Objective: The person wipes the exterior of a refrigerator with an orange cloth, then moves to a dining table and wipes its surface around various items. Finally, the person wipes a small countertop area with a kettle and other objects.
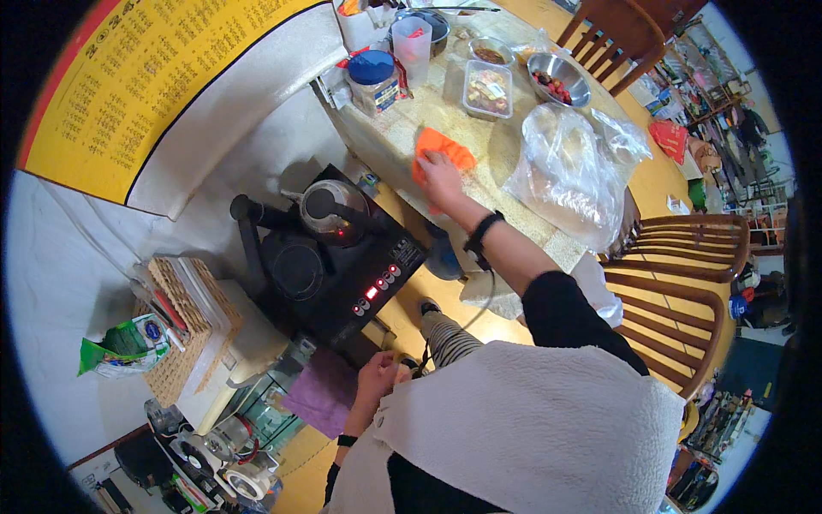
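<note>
My right hand (440, 173) presses an orange cloth (459, 151) onto the covered tabletop (478, 183), fingers bent over its left part. Low beside my waist is my left hand (377, 374), fingers curled; whether anything is in them does not show. A purple cloth (321, 392) hangs just left of that hand. Between the table and the wall stands a black electric tea stove (347, 270) with lit red controls. A kettle (334, 212) with a black-knobbed lid sits on its far side, near a round black plate (297, 268).
Plastic bags (565, 173), a clear food tub (488, 90), a steel bowl of red fruit (559, 80) and a blue-lidded jar (374, 82) stand on the table. Wooden chairs (681, 289) line its right side. A woven basket (186, 321) and a green packet (125, 347) are at left.
</note>
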Demonstrator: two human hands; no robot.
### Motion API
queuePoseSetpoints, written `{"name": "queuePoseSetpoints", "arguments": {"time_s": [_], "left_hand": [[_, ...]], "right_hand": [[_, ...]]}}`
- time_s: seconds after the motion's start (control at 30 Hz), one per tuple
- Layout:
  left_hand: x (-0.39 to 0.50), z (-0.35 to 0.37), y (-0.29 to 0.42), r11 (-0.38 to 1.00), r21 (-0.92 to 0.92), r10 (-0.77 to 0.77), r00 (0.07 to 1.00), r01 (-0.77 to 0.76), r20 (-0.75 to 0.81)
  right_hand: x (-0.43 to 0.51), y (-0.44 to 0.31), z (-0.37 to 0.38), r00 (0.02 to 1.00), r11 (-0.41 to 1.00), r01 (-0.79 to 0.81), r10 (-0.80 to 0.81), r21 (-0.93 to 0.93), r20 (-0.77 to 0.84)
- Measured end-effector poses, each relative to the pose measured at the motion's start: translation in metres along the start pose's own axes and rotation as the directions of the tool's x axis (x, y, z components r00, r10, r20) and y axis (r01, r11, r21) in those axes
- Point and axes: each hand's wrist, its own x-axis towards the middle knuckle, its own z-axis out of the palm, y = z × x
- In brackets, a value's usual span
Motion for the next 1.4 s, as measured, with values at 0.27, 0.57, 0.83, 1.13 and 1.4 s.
{"name": "queuePoseSetpoints", "arguments": {"time_s": [0.27,0.57,0.83,1.13,1.4], "left_hand": [[0.002,0.002,0.015,0.999,0.015,0.038,0.999,-0.037,-0.025],[0.009,0.000,0.039,0.975,0.109,0.181,0.977,-0.194,0.114],[0.006,0.020,0.039,0.928,0.190,0.266,0.926,-0.321,0.267],[-0.020,0.010,0.031,0.901,0.170,0.328,0.883,-0.399,0.334],[-0.054,-0.013,0.003,0.948,0.191,0.200,0.944,-0.254,0.262]], "right_hand": [[0.118,-0.022,0.057,0.981,0.952,-0.188,0.168,0.243,0.102],[-0.001,0.010,-0.031,0.983,0.999,-0.001,0.010,-0.049,0.185],[-0.181,0.054,-0.121,0.977,0.983,-0.168,0.175,-0.070,0.120],[-0.288,0.089,-0.188,0.775,0.786,-0.618,0.616,-0.033,0.141],[-0.250,0.145,-0.161,0.737,0.739,-0.672,0.658,-0.051,-0.155]]}}
